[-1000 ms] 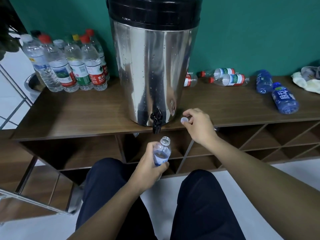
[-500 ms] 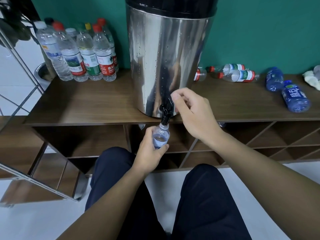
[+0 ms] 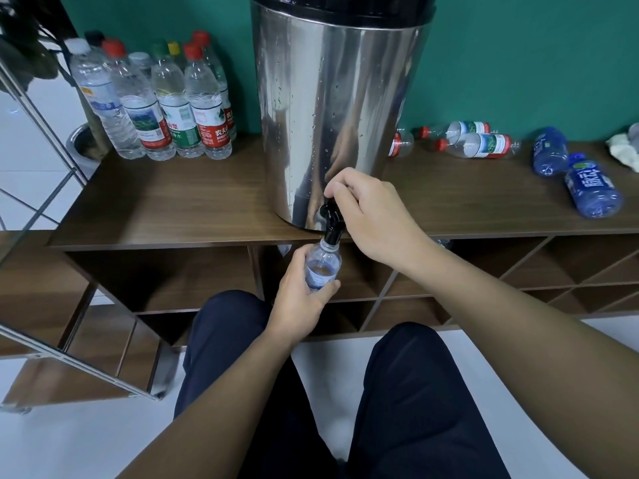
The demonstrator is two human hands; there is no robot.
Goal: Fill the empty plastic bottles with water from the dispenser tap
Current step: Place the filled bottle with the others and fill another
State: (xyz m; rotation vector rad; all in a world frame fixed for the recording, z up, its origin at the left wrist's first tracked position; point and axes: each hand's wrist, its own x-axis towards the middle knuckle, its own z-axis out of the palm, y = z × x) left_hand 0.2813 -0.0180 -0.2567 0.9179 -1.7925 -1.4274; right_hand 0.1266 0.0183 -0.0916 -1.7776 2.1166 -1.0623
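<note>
Left hand [image 3: 300, 299] grips small bottle [image 3: 322, 267] around its body, mouth touching tap [image 3: 331, 221] spout. Right hand [image 3: 373, 216] fingers curl on tap lever. Bottle likely thin-walled, light, gaining weight; hold mid-body, gently, to avoid crushing.

- Dispenser [image 3: 332, 108] top cut off by the upper edge.
- Tap [image 3: 331, 216] lever hidden under the right hand [image 3: 375, 216].
- Cloth [image 3: 624, 148] cropped at the right edge.
- Bottle [image 3: 322, 267] base covered by the left hand [image 3: 300, 302].
</note>
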